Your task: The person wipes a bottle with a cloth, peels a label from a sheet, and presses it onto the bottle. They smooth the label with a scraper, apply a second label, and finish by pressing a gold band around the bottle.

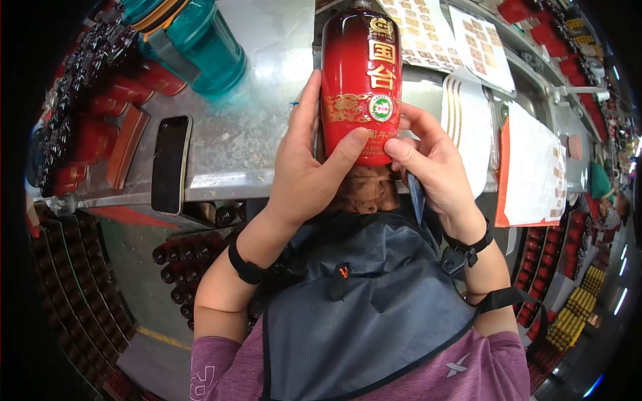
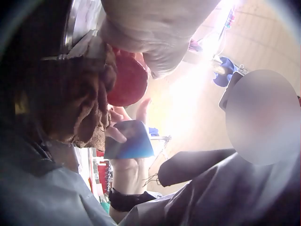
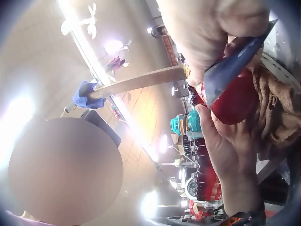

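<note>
A red liquor bottle [image 1: 361,87] with gold lettering and a round green-and-white sticker lies tilted, its base toward the body. My left hand [image 1: 311,160] grips its lower left side, thumb across the front. On the lower right, my right hand [image 1: 435,164] holds it with thumb and fingers. Tucked in that same hand is a flat blue scraper [image 3: 237,63], its edge pointing down in the head view. The bottle's round base [image 2: 129,80] shows in the left wrist view. Beneath it, a brown cloth [image 1: 364,190] bunches at the table edge.
Sticker sheets [image 1: 481,43] and a white sheet on a red-orange folder [image 1: 533,167] lie to the right. A phone [image 1: 170,164] rests near the table's left edge, with a teal jug [image 1: 200,50] behind it. Many dark-red bottles [image 1: 184,257] crowd the floor and left side.
</note>
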`<state>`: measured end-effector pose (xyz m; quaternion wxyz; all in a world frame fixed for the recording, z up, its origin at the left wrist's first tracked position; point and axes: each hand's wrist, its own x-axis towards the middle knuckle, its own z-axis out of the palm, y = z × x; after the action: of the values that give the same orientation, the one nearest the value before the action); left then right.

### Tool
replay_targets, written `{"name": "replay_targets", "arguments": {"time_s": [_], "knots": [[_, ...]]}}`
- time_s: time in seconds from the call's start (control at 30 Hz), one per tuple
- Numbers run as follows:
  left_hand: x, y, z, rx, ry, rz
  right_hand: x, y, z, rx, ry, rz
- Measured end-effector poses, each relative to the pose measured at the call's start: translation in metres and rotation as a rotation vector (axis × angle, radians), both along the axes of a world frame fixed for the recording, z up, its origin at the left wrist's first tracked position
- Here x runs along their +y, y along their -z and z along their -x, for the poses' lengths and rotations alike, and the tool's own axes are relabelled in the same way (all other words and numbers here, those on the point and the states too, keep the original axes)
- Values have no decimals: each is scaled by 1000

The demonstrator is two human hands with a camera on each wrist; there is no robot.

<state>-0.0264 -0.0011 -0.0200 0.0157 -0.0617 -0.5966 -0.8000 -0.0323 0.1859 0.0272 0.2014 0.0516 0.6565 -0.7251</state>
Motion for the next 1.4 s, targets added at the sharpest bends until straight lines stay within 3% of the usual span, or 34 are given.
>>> {"name": "replay_targets", "arguments": {"time_s": [1.4], "knots": [[0, 2, 0, -8, 6, -26, 3, 9, 0, -52, 39, 131]]}}
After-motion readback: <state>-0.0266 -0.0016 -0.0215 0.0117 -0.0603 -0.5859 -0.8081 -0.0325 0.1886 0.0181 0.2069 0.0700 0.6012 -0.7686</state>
